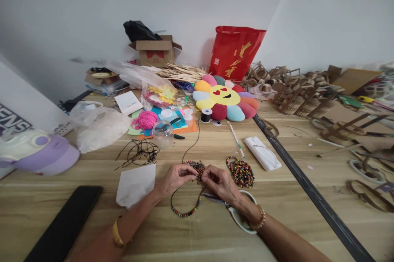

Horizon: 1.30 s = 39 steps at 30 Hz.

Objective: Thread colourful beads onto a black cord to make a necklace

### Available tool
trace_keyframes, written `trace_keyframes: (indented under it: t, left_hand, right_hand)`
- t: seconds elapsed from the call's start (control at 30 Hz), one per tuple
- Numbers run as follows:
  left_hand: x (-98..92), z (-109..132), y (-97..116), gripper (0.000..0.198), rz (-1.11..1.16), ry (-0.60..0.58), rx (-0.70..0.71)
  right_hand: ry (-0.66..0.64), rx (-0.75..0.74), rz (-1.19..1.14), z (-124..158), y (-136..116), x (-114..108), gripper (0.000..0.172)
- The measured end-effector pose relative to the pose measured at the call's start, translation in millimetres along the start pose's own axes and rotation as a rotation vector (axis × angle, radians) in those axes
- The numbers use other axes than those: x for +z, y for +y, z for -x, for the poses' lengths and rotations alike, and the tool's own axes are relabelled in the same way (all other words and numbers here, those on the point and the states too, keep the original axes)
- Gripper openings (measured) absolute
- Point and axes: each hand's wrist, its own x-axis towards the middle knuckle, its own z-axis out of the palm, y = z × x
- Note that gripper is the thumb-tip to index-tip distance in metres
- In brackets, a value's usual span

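My left hand (pixel 175 178) and my right hand (pixel 219 181) meet at the middle of the wooden table (pixel 215 229), both pinched on a beaded piece of small multicoloured beads (pixel 197 167). A strand of beads on black cord (pixel 184 212) loops down from my hands toward me. A black thread runs from the hands up to a black spool (pixel 206 115). A second beaded piece (pixel 240 171) lies just right of my right hand. White-handled scissors (pixel 237 213) lie under my right wrist.
A white paper (pixel 136 184) and a black phone (pixel 66 223) lie left of my hands, with tangled black cord (pixel 138 152) and a clear jar (pixel 163 133) behind. A flower cushion (pixel 224 98), red bag (pixel 235 52), boxes and cardboard pieces (pixel 308 94) crowd the back. A white remote (pixel 262 153) lies right.
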Motion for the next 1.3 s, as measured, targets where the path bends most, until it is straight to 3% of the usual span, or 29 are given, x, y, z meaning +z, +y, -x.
trace_keyframes:
  t: [0.33, 0.73, 1.1, 1.3]
  left_hand:
    - [0.7, 2.4, 8.4, 0.014, -0.051, -0.009, 0.013]
    - [3.5, 2.1, 1.9, 0.013, -0.086, -0.015, 0.033]
    - [4.6, 3.7, 3.8, 0.014, -0.057, -0.009, -0.012]
    - [6.4, 5.1, 9.2, 0.015, -0.151, -0.011, 0.080]
  right_hand:
    - [0.010, -0.014, 0.022, -0.3, 1.9, 1.2, 0.016]
    - [-0.043, -0.008, -0.014, 0.1, 4.3, 2.1, 0.016]
    - [-0.054, 0.010, -0.049, 0.9, 2.3, 3.2, 0.026]
    - [-0.077, -0.035, -0.039, 0.5, 3.3, 1.7, 0.023]
